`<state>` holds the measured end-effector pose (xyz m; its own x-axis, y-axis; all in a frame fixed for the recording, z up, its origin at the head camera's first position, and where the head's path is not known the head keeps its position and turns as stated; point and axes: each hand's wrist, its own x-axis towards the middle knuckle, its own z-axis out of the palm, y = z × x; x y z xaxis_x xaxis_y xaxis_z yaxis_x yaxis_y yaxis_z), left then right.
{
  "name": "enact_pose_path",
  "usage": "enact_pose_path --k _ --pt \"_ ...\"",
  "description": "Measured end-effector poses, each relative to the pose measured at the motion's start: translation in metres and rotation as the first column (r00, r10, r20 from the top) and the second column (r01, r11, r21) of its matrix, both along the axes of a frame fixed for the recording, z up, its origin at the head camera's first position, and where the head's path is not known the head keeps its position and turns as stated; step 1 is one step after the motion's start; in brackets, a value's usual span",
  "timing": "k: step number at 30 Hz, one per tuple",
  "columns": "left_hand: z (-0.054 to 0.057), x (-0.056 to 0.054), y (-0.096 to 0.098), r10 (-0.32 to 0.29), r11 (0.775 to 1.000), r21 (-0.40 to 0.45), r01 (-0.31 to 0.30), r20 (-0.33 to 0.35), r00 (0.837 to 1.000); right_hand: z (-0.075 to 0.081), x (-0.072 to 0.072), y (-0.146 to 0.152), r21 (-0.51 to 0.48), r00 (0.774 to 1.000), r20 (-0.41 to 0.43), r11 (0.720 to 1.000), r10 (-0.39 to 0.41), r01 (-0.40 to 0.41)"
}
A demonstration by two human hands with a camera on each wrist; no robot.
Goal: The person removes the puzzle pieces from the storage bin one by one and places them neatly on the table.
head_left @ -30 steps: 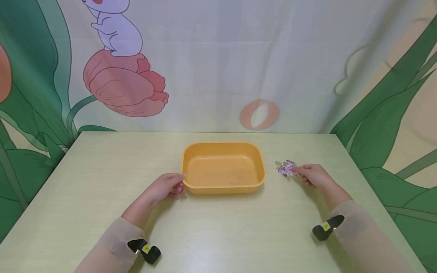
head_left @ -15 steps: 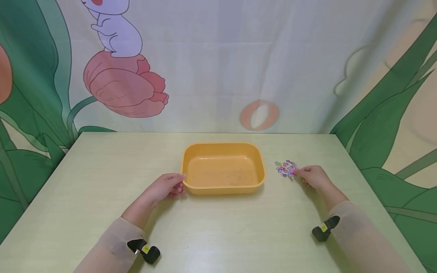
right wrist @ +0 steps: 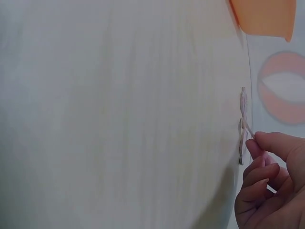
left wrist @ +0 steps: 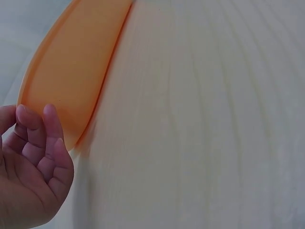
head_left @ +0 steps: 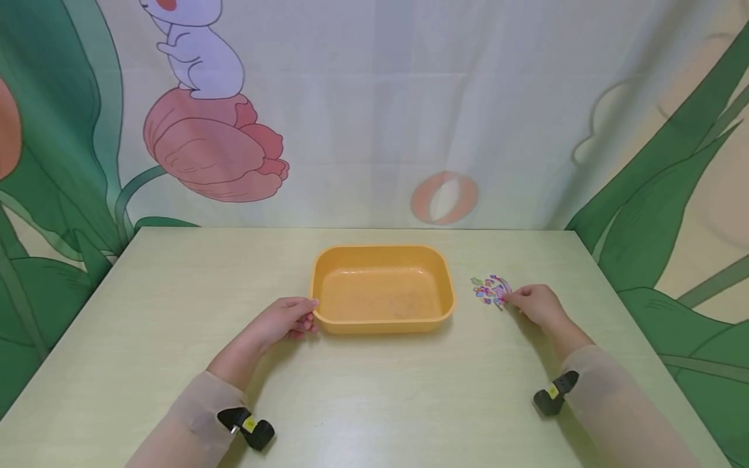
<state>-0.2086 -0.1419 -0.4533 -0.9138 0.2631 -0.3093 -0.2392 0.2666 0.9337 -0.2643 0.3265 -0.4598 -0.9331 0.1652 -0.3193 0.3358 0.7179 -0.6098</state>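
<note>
A yellow rectangular plastic tray point(head_left: 383, 286) stands in the middle of the table in the head view. My left hand point(head_left: 289, 317) pinches its near left corner by the rim, thumb on top; the left wrist view shows the fingers point(left wrist: 52, 124) curled against the tray wall. To the right of the tray lies a small cluster of flat, multicoloured pieces point(head_left: 490, 290), mostly purple and pink with a bit of green. At its right edge my right hand point(head_left: 537, 303) pinches something thin between thumb and forefinger. Edge-on in the right wrist view, a slim strip point(right wrist: 249, 128) reaches those fingertips. Its exact kind is unclear.
The pale wooden table point(head_left: 374, 396) ends at a printed curtain point(head_left: 363, 130) along the back. A black wrist camera point(head_left: 248, 429) sits on the left sleeve, another black camera point(head_left: 552, 395) on the right one.
My right hand has shifted slightly right and nearer to me, from over the colourful cluster to its right edge, showing more of it. The left hand and the tray stay in place.
</note>
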Motion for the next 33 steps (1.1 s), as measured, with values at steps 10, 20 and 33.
enact_pose_path --k 10,20,33 --pt "-0.0015 -0.0018 -0.0033 -0.034 0.999 -0.017 0.033 -0.020 0.999 -0.0035 0.0007 -0.0025 0.023 1.000 -0.015 1.000 0.003 -0.002" --pt "-0.0003 -0.0037 -0.0041 -0.027 0.999 -0.043 0.026 -0.026 0.999 -0.0034 0.0018 -0.0050 0.010 0.999 -0.030 1.000 -0.014 0.014" --pt "0.0008 -0.0039 -0.0054 -0.019 0.998 -0.068 0.015 -0.049 0.999 0.0005 0.0018 -0.0052 -0.012 0.998 -0.052 0.999 -0.032 0.031"
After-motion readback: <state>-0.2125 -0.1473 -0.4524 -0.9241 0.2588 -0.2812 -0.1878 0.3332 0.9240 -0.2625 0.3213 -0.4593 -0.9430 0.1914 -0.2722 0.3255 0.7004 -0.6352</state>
